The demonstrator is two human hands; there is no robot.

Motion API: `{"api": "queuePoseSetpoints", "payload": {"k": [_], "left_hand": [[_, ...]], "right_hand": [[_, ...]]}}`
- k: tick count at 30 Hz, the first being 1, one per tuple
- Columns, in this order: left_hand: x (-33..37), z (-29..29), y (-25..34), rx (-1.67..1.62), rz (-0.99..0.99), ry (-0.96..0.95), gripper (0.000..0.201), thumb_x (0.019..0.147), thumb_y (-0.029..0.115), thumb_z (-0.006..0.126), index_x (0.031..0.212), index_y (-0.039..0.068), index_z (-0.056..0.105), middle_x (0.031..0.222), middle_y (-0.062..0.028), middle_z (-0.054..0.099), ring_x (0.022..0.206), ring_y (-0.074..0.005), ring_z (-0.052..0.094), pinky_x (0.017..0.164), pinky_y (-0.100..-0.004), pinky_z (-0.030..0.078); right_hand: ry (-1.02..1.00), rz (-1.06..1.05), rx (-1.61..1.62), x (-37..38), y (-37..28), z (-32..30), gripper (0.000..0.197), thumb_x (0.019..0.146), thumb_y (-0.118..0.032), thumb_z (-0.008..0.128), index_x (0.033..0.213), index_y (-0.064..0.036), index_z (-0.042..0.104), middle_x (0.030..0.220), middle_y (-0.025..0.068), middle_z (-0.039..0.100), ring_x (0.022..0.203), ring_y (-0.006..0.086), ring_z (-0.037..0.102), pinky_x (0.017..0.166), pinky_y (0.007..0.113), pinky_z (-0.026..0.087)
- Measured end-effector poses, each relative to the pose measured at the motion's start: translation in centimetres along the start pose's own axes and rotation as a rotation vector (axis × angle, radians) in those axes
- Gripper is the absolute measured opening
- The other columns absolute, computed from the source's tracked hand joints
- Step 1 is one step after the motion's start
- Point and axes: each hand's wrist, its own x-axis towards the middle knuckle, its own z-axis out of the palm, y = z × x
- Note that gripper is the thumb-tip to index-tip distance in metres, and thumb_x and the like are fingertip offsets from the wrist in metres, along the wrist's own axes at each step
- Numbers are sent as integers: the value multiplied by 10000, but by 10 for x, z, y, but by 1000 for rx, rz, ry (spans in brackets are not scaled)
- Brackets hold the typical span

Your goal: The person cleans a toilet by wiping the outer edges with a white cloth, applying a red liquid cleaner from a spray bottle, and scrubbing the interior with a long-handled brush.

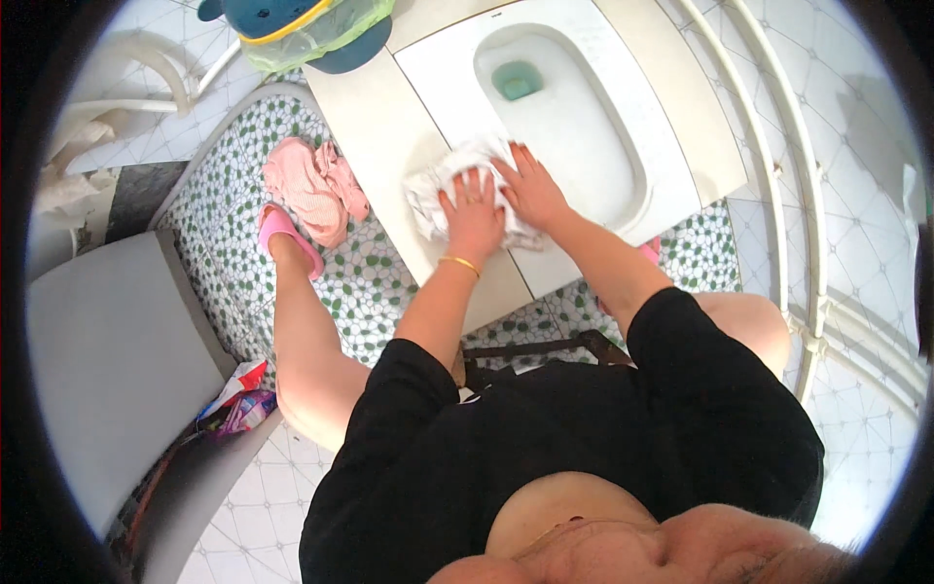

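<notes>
A crumpled white cloth (424, 201) lies on the pale tiled platform (375, 117), at the near left edge of a white squat toilet (584, 127). My left hand (474, 226) presses flat on the cloth, fingers spread, with a thin yellow band at the wrist. Beside it, my right hand (534, 195) rests on the cloth's right part, its fingers also stretched out and pointing away from me. The cloth's underside and the surface below it are hidden. A little greenish water (517, 80) stands in the toilet's drain at the far end.
A blue bin (355, 49) with a green bag stands at the far left. Pink striped cloth (309, 185) lies on the pebble-patterned floor near my pink slipper (311, 259). White pipes (769, 156) run along the right wall. A grey panel (122, 331) is at left.
</notes>
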Motion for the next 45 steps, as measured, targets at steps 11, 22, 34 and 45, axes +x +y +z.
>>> {"api": "queuePoseSetpoints", "payload": {"k": [11,22,34,45], "left_hand": [[-155,8,55,-40,64,-505,792,822,346,566,1455,120,145,1526,-139,11,1396,-372,-17,1066,-611,66],[-124,23,20,-97,-96,-247,628,900,368,444,1436,123,227,1517,-159,54,1383,-396,44,1049,-630,86],[50,-59,-52,-180,-631,12,551,875,324,496,1285,-25,375,1397,-240,291,1307,-421,234,1028,-599,177],[65,-23,-37,-219,-325,330,619,846,200,531,1370,-11,279,1448,-229,230,1366,-355,160,1095,-523,61]], "right_hand": [[-368,43,-192,-170,-61,-27,658,820,-286,579,1403,-131,316,1470,249,143,1367,402,138,1069,546,181],[-258,-19,-155,-105,-62,10,572,851,-152,510,1395,-119,337,1480,215,158,1370,377,163,1090,518,159],[-216,58,500,87,-38,-7,436,767,-75,530,1202,-85,526,1093,179,578,977,309,576,881,367,440],[535,524,418,223,224,-170,559,708,-166,602,1226,2,472,1169,229,524,1093,361,514,932,391,422]]}}
